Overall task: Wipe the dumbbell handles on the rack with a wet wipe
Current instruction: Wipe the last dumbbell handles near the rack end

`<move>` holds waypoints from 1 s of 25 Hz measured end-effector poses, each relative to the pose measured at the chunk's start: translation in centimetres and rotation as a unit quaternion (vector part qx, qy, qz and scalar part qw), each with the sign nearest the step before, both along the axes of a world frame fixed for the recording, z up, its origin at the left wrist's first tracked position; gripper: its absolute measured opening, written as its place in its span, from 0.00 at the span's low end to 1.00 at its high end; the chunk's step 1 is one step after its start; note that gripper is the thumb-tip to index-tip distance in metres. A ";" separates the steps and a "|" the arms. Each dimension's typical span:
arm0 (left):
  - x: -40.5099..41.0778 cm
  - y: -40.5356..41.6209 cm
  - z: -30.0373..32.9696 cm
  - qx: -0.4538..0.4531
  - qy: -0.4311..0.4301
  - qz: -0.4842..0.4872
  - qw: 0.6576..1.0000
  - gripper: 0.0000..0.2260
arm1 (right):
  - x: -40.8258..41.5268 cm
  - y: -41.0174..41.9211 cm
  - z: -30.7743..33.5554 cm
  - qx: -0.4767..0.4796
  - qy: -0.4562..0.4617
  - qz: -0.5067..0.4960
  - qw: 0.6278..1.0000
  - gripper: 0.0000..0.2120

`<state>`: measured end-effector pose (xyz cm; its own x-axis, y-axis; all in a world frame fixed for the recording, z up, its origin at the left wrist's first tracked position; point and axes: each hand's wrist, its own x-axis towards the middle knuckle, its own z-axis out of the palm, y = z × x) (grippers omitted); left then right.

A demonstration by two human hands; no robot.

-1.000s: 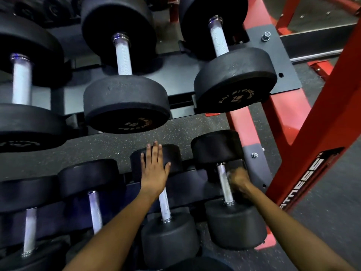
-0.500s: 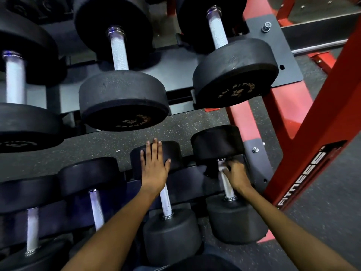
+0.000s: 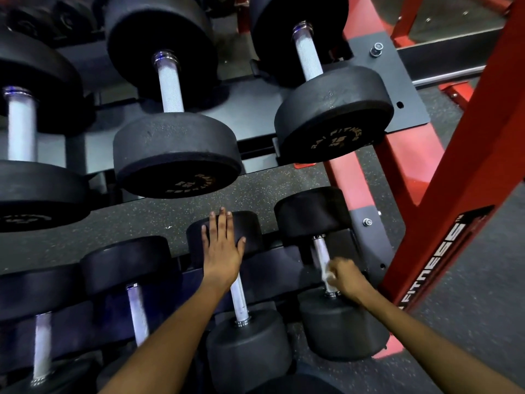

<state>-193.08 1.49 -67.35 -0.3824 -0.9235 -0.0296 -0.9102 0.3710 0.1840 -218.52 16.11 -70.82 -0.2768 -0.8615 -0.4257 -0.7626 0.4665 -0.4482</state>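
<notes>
Around the lower end of the rightmost bottom-row dumbbell handle [image 3: 322, 253], the fingers [image 3: 335, 270] of the right hand [image 3: 345, 277] are curled, and a white wet wipe [image 3: 327, 277] is pinched against the metal just beneath them. Directly below that grip the near head [image 3: 341, 328] of this dumbbell is seen, with its far head [image 3: 312, 213] above the fingers. The right forearm is stretched in from the lower right corner, the wrist slightly bent.

To the left of those fingers, the left hand [image 3: 223, 250] is laid flat, its fingers [image 3: 221, 223] straight and close together, the thumb spread, on the far head [image 3: 244, 231] of the neighbouring dumbbell; nothing is held by it. Its handle [image 3: 238, 300] is partly covered by the wrist, and the left forearm runs down toward the lower left.

Further out, larger dumbbells [image 3: 176, 155] are rested on the upper shelf of the rack [image 3: 409, 89], and a red frame post [image 3: 466, 177] stands to the right.
</notes>
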 end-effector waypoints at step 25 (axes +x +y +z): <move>0.0 -0.4 -1.1 -0.035 -0.012 -0.006 0.999 0.30 | -3.5 -5.1 1.6 -0.022 0.188 0.463 0.866 0.18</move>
<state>-193.12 1.11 -68.47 -0.3941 -0.9187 0.0252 -0.9091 0.3937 0.1358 -222.06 10.99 -69.20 0.4299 -0.8013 -0.4161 -0.8961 -0.4350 -0.0882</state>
